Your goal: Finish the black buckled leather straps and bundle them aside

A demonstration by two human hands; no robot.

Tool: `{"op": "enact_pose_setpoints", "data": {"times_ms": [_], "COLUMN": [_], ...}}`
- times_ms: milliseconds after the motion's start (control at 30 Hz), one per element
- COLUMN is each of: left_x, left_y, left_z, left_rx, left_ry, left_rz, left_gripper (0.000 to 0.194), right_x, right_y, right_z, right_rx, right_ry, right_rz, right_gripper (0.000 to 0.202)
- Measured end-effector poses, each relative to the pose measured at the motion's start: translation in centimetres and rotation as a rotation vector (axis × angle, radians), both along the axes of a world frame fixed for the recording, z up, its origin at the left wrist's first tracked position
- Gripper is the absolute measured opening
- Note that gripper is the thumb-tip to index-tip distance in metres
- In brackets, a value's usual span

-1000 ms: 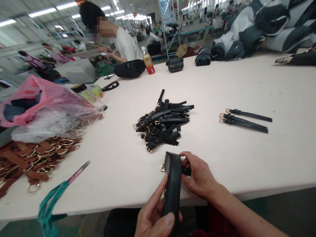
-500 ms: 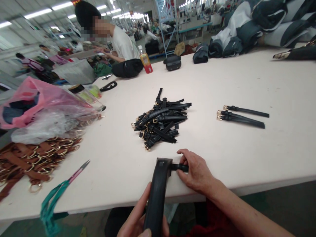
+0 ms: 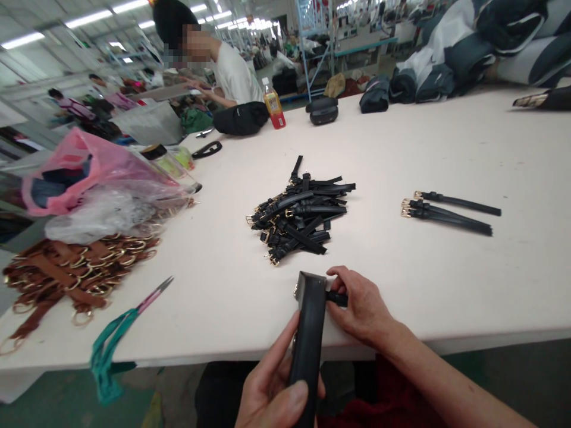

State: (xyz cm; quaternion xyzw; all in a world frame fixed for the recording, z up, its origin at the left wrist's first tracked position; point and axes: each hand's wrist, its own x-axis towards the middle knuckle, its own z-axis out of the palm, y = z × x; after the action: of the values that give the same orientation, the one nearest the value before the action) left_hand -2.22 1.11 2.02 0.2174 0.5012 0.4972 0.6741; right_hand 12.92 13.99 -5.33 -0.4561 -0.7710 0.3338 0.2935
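Note:
My left hand (image 3: 272,386) is wrapped round a long, black, box-shaped piece (image 3: 310,327) with a smooth leather-like face. It stands tilted over the table's front edge, with small bits of metal along its left side. To its right, my right hand (image 3: 363,306) pinches a short black strap (image 3: 337,298) between thumb and fingers. The strap meets the piece's right side; how they join is hidden. Beyond my hands lies a heap of black buckle straps (image 3: 307,205) with gold buckles. Several similar straps (image 3: 459,217) lie apart on the right.
Thread snips (image 3: 154,294) with a teal cloth tie lie left on the white table (image 3: 214,297). Brown straps with gold rings (image 3: 75,267) and a pink plastic bag (image 3: 89,166) fill the left side. A bottle (image 3: 273,106) and black case (image 3: 322,111) stand behind. A co-worker (image 3: 232,71) is beyond.
The view has shifted, so the table things appear further right. The black piece has turned in my left hand, showing its left side's metal. Both hands keep their hold.

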Motion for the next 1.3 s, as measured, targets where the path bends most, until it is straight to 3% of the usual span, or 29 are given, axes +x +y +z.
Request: {"op": "enact_pose_setpoints", "data": {"times_ms": [200,367,633,833,1067,1300], "left_x": [-0.4,-1.4,-2.8,-1.7,-0.1,-1.3], "left_y": [1.2,0.6,-2.0,-1.1,0.9,0.3], "left_z": [0.9,2.0,0.8,0.4,-0.3,0.6], "left_rx": [0.016,-0.008,-0.124,-0.008,0.032,0.087], "left_ry": [-0.014,-0.048,-0.071,-0.009,-0.045,-0.103], "left_rz": [-0.058,-0.019,-0.020,-0.004,-0.026,0.007], "left_gripper": [0.066,0.063,0.077,0.068,0.071,0.065], "right_x": [0.2,0.1,0.1,0.1,0.1,0.1], "right_y": [0.1,0.2,0.2,0.2,0.1,0.1], "right_z": [0.4,0.3,0.4,0.4,0.4,0.3], "right_rx": [-0.008,-0.020,-0.019,-0.006,-0.025,-0.023], "right_ry": [-0.029,-0.031,-0.037,-0.036,-0.012,-0.019], "right_rz": [-0.003,-0.001,-0.001,0.010,-0.001,-0.012], "right_gripper": [0.045,0.047,0.046,0.042,0.041,0.048]}}
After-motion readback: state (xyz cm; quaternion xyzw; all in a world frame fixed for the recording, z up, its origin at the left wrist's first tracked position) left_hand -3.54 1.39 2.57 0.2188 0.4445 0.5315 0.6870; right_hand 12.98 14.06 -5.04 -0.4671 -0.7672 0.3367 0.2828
